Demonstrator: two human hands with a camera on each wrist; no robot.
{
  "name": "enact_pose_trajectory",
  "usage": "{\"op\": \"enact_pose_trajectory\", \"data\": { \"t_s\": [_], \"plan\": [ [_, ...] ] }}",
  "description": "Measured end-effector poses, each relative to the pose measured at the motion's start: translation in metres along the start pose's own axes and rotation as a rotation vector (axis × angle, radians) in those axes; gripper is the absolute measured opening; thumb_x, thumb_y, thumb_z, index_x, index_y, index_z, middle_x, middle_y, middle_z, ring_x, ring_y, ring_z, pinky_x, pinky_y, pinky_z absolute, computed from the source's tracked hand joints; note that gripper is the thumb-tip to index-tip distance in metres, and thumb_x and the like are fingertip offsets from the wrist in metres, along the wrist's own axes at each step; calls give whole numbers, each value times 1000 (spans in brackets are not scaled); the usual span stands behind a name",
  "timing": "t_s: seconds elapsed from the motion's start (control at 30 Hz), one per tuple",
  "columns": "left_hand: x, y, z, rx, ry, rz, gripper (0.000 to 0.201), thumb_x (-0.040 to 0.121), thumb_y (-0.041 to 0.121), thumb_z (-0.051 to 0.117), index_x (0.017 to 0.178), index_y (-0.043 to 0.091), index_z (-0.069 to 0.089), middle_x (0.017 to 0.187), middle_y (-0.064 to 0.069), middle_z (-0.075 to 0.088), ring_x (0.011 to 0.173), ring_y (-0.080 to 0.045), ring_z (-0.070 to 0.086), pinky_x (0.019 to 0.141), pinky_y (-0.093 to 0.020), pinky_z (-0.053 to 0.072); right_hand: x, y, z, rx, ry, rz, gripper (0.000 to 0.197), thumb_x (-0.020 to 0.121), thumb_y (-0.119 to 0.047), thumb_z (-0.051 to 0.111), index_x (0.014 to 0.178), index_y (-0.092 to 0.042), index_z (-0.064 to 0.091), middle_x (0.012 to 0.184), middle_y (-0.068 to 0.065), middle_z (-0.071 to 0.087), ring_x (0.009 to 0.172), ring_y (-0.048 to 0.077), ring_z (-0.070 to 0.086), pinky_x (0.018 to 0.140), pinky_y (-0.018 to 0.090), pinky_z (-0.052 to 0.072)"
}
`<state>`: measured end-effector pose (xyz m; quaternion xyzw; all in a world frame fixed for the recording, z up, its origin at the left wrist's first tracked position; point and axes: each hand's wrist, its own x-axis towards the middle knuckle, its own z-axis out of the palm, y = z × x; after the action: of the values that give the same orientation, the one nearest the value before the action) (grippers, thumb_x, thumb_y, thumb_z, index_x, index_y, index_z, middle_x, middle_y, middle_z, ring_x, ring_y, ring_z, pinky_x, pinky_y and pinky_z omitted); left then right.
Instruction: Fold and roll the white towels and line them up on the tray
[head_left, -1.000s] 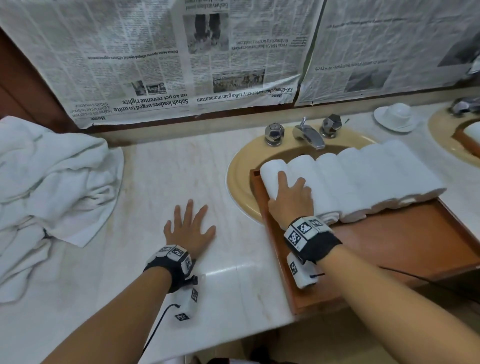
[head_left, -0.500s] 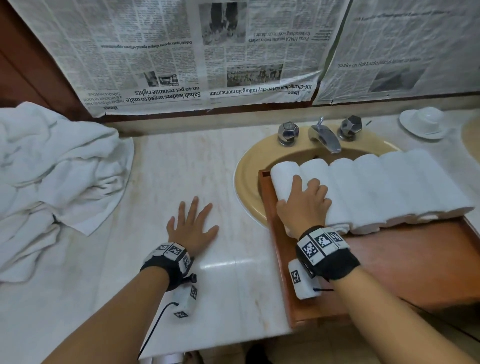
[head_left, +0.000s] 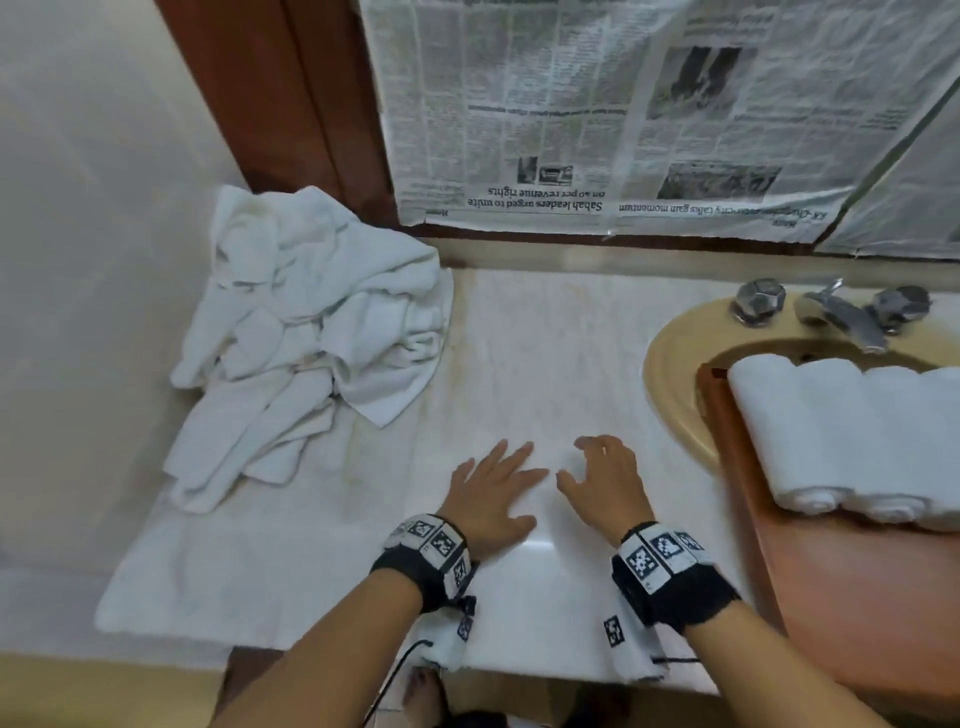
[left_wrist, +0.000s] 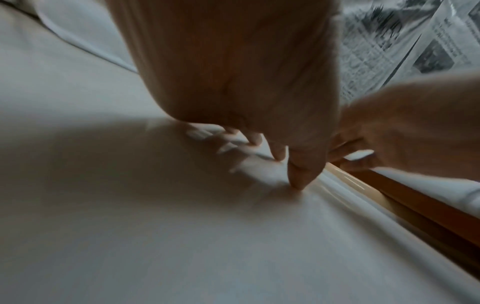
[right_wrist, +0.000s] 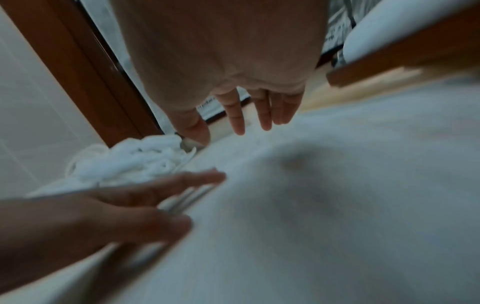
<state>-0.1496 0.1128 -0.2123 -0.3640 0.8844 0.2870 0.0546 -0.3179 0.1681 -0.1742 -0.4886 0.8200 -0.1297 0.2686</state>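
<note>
A heap of loose white towels lies at the back left of the marble counter; the same heap shows in the right wrist view. Rolled white towels lie side by side on the wooden tray at the right. My left hand rests flat on the counter, fingers straight, holding nothing. Just to its right my right hand hovers over the counter with fingers spread and slightly bent, empty. Both hands are well clear of the tray and the heap.
The tray sits over a yellow sink basin with a chrome tap and two knobs behind it. Newspaper covers the wall at the back. A brown door frame and a pale tiled wall bound the counter's left side.
My right hand has left the rolled towel on the tray and moved left over the counter beside the left hand. The head view has swung left, toward the towel heap.
</note>
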Motion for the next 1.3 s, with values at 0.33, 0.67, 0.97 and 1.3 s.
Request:
{"op": "enact_pose_trajectory", "data": {
  "t_s": [0.33, 0.67, 0.97, 1.3],
  "plan": [
    [-50, -128, -112, -356, 423, -87, 26, 89, 16, 65, 115, 15, 67, 119, 3, 62, 112, -15, 57, 91, -19, 39, 15, -47, 81, -383, -100, 119, 78, 92, -68, 19, 150, -32, -19, 154, 8, -34, 143, 35, -26, 118, 51, -3],
    [-12, -222, -211, 212, 445, -360, 55, 89, 8, 49, 143, 19, 42, 155, -1, 29, 137, -32, 28, 105, -49, 31, 18, -57, 68, -484, -191, 166, 88, 89, -73, 28, 152, -29, -16, 156, 12, -28, 144, 41, -17, 118, 52, 5],
    [0, -231, -228, 638, 384, -509, 40, 90, 14, 45, 129, 21, 54, 132, -5, 48, 123, -31, 43, 102, -47, 31, 15, -61, 58, -483, -223, 158, 95, 87, -70, 40, 152, -29, -16, 156, 11, -28, 144, 41, -16, 118, 50, 8],
    [-23, -192, -266, 284, 486, -557, 29, 96, 9, 39, 105, -6, 62, 112, -24, 58, 100, -40, 57, 83, -44, 45, 21, -58, 46, -450, -259, 116, 97, 86, -61, 55, 153, -30, -9, 159, 12, -21, 145, 42, -11, 118, 51, 12]
  ]
}}
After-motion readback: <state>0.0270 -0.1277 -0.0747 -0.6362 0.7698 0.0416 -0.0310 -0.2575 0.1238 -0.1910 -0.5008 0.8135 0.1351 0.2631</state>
